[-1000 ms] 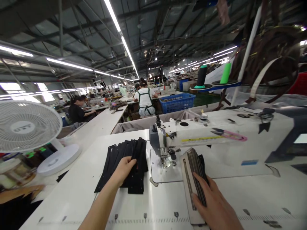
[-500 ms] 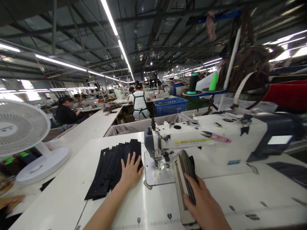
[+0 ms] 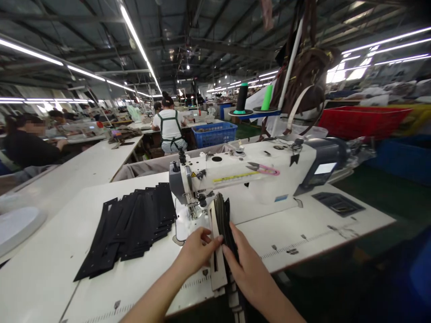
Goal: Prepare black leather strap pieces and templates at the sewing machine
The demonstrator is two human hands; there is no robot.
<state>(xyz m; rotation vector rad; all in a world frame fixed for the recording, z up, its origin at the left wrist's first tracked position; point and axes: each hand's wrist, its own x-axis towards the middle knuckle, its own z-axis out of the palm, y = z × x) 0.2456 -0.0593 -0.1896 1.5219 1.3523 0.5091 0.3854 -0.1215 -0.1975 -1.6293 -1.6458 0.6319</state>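
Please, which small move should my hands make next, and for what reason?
Probably the left hand should gently ease the front pale strip away from the bundle, while the right hand steadies the rest. The left thumb is at that strip, and the right hand holds the bundle from the other side.

Strip stack (image 3: 220,213) partly covered; white base (image 3: 19,228) cut by left edge.

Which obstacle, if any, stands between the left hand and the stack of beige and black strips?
Nothing visible: the left hand is at the stack of beige and black strips, its thumb apparently touching it. The right hand holds the opposite side; the sewing machine stands beyond.
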